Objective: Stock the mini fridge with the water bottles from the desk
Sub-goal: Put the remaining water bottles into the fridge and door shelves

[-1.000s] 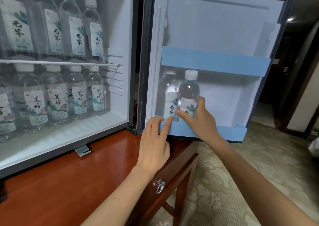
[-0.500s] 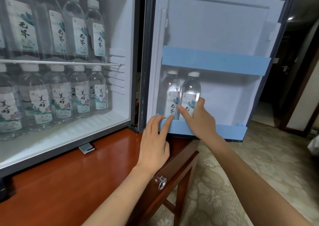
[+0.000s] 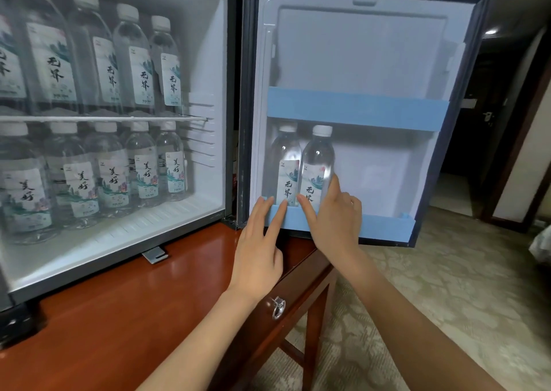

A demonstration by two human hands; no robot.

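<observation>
- Your right hand (image 3: 334,220) pinches the right bottle (image 3: 317,164) low on its label, thumb on its right side and forefinger across the front, probably to settle it upright against its neighbour
- Your left hand (image 3: 259,241) is spread, with straight fingers laid over the lower blue rail (image 3: 384,226) of the door shelf and fingertips at the foot of the left bottle (image 3: 286,167), seemingly to steady it
- Both bottles stand upright and touching at the left end of that shelf, behind the rail that should keep them in when the door swings
- The fridge (image 3: 208,62), standing on the table (image 3: 134,316), holds rows of stocked bottles (image 3: 143,74) above and below the wire shelf (image 3: 104,119), so stocking looks nearly done
</observation>
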